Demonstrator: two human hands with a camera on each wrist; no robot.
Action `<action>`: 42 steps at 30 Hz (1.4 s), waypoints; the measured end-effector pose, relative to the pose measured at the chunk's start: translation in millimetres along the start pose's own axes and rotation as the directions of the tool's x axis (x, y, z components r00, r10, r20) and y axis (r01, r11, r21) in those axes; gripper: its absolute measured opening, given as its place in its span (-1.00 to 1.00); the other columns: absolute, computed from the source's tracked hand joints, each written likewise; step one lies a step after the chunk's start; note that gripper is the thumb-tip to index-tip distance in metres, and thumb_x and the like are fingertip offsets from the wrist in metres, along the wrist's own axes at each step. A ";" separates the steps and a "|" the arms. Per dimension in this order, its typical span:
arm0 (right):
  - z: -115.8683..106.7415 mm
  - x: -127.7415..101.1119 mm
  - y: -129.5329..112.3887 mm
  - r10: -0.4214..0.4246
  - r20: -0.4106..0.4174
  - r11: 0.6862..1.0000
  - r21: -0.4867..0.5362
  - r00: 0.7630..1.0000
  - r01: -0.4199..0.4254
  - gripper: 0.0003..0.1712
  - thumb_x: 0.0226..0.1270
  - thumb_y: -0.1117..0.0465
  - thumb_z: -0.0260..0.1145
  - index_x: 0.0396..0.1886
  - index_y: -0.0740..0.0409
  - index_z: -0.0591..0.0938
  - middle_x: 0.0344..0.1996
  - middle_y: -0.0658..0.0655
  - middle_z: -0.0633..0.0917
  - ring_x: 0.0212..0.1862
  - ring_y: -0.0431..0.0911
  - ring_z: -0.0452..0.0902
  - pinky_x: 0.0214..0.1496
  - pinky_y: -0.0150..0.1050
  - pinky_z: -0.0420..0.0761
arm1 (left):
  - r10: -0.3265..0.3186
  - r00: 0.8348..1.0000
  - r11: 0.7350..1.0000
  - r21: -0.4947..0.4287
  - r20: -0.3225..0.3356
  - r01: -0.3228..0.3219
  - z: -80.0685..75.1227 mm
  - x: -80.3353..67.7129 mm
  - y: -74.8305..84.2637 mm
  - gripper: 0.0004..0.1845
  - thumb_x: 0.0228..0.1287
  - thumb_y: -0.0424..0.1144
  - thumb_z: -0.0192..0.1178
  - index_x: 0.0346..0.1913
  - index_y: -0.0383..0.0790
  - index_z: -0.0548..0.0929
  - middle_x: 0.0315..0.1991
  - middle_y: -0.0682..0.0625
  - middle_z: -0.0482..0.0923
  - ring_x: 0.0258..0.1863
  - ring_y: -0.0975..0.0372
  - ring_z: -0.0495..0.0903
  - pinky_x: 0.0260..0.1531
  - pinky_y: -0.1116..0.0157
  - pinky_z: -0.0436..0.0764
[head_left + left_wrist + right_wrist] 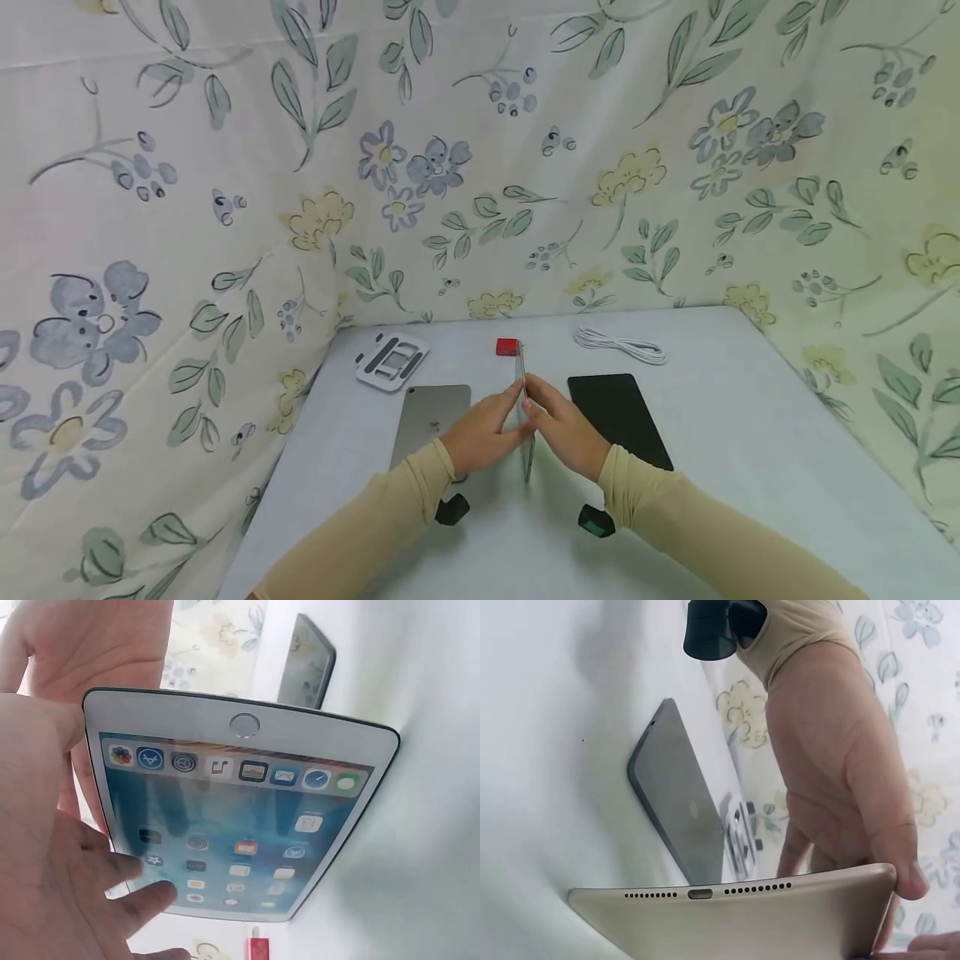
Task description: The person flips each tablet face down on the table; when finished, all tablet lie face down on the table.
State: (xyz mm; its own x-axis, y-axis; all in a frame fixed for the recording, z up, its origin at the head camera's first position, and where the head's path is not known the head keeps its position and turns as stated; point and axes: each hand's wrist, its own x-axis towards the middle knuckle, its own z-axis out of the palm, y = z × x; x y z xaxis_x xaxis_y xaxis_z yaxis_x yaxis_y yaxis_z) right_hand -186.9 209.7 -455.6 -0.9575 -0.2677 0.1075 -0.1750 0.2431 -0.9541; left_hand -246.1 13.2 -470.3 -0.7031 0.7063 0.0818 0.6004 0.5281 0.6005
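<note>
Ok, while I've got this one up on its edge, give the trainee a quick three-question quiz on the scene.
1. True or false: the lit tablet is held on edge between the left hand and the right hand.
2. What lies at the lit tablet's far end? A) white cable B) red block C) white stand
3. Fill in: the grey tablet lies with its back facing ____.

Key: 1 true; 2 B, the red block; 3 up.
</note>
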 end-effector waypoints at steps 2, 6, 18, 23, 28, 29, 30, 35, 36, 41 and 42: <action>0.9 1.4 -0.7 -0.006 0.007 1.000 -0.004 1.000 0.006 -0.21 0.82 -0.01 -0.02 0.72 0.36 0.02 0.68 0.30 0.14 0.68 0.15 0.02 0.59 0.21 0.16 | 0.028 1.000 0.999 0.020 -0.006 -0.028 -3.9 -1.7 0.6 -0.10 0.65 0.30 -0.05 0.75 -0.15 -0.02 0.71 -0.07 0.03 0.64 0.05 0.15 0.54 -0.03 0.24; 3.3 3.1 -1.0 0.009 0.015 1.000 -0.015 1.000 -0.009 -0.21 0.82 -0.03 -0.04 0.73 0.35 0.00 0.68 0.30 0.13 0.68 0.16 0.01 0.59 0.20 0.15 | 0.060 0.998 0.997 0.038 -0.006 -0.060 -10.3 -6.1 -0.6 -0.17 0.69 0.18 -0.01 0.73 -0.21 0.03 0.73 -0.13 -0.06 0.66 0.01 0.07 0.56 -0.05 0.20; 8.2 11.4 29.6 0.220 0.017 0.965 -0.149 0.975 -0.215 -0.06 0.75 -0.32 -0.15 0.73 0.31 0.08 0.64 0.35 0.22 0.65 0.28 0.07 0.57 0.36 0.14 | 0.054 0.998 0.996 0.069 -0.043 -0.051 -21.7 -23.9 -14.5 -0.24 0.63 0.03 0.09 0.65 -0.37 0.24 0.68 -0.19 0.11 0.66 -0.04 0.08 0.59 -0.07 0.12; 12.9 15.6 39.9 0.279 0.050 0.946 -0.186 0.959 -0.265 -0.07 0.76 -0.31 -0.14 0.73 0.29 0.08 0.64 0.32 0.23 0.65 0.29 0.05 0.57 0.37 0.14 | 0.034 0.997 0.995 0.100 -0.066 -0.028 -26.9 -27.2 -20.0 -0.26 0.57 -0.06 0.16 0.61 -0.43 0.30 0.64 -0.21 0.19 0.65 -0.08 0.11 0.57 -0.06 0.16; 18.1 15.5 46.9 0.273 0.086 0.950 -0.177 0.958 -0.255 -0.15 0.79 -0.23 -0.10 0.73 0.26 0.11 0.63 0.31 0.27 0.63 0.29 0.10 0.55 0.36 0.18 | 0.018 0.996 0.991 0.130 -0.086 -0.007 -28.5 -31.9 -25.3 -0.29 0.52 -0.13 0.19 0.59 -0.40 0.35 0.60 -0.22 0.27 0.63 -0.09 0.16 0.55 -0.06 0.23; 18.6 15.0 48.2 0.272 0.090 0.951 -0.177 0.958 -0.254 -0.15 0.78 -0.24 -0.10 0.73 0.25 0.11 0.63 0.30 0.28 0.63 0.29 0.11 0.55 0.36 0.19 | 0.018 0.996 0.991 0.133 -0.088 -0.006 -28.3 -32.7 -26.1 -0.29 0.51 -0.13 0.20 0.59 -0.40 0.36 0.60 -0.22 0.28 0.62 -0.09 0.17 0.54 -0.08 0.24; 19.1 14.6 49.6 0.269 0.094 0.952 -0.177 0.958 -0.250 -0.14 0.78 -0.24 -0.10 0.73 0.25 0.12 0.63 0.30 0.27 0.63 0.29 0.11 0.55 0.36 0.20 | 0.017 0.996 0.991 0.134 -0.092 -0.005 -28.0 -33.4 -27.0 -0.30 0.51 -0.14 0.20 0.59 -0.39 0.37 0.60 -0.21 0.28 0.62 -0.10 0.18 0.53 -0.09 0.26; 20.2 13.1 54.9 0.261 0.119 0.954 -0.181 0.958 -0.238 -0.11 0.78 -0.25 -0.10 0.73 0.29 0.09 0.65 0.33 0.21 0.64 0.28 0.07 0.56 0.32 0.19 | 0.021 0.995 0.990 0.139 -0.097 -0.007 -25.7 -35.3 -31.9 -0.32 0.46 -0.18 0.19 0.55 -0.42 0.41 0.57 -0.23 0.33 0.60 -0.12 0.21 0.50 -0.13 0.30; 20.1 13.1 55.5 0.259 0.123 0.954 -0.184 0.958 -0.235 -0.12 0.78 -0.24 -0.10 0.73 0.29 0.09 0.65 0.33 0.21 0.64 0.28 0.07 0.57 0.31 0.19 | 0.021 0.995 0.989 0.147 -0.093 -0.007 -25.0 -35.6 -33.0 -0.32 0.46 -0.17 0.19 0.55 -0.42 0.41 0.57 -0.23 0.33 0.60 -0.13 0.22 0.50 -0.11 0.31; 16.6 13.8 55.5 0.239 0.101 0.954 -0.209 0.966 -0.214 -0.33 0.81 -0.15 -0.09 0.59 0.19 0.37 0.52 0.26 0.42 0.55 0.23 0.28 0.49 0.30 0.35 | 0.008 0.997 0.985 0.172 -0.078 0.005 -21.6 -36.6 -38.5 -0.29 0.46 -0.13 0.21 0.54 -0.46 0.41 0.54 -0.26 0.36 0.58 -0.18 0.24 0.50 -0.10 0.32; 15.5 14.1 55.1 0.239 0.099 0.953 -0.216 0.966 -0.214 -0.40 0.82 -0.14 -0.10 0.50 0.17 0.44 0.42 0.27 0.50 0.47 0.23 0.38 0.42 0.28 0.44 | 0.006 0.997 0.984 0.177 -0.077 0.008 -20.9 -36.6 -39.5 -0.29 0.46 -0.12 0.22 0.53 -0.47 0.41 0.53 -0.27 0.37 0.57 -0.19 0.25 0.49 -0.11 0.32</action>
State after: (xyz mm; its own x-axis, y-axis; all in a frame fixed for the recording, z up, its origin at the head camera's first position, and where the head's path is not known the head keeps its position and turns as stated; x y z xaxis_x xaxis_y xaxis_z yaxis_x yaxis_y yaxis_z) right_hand -206.5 204.8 -511.0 -0.9441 -0.2925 -0.1523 -0.0114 0.4903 -0.8715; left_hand -252.1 -43.4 -480.4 -0.7267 0.6711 0.1466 0.6528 0.6084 0.4513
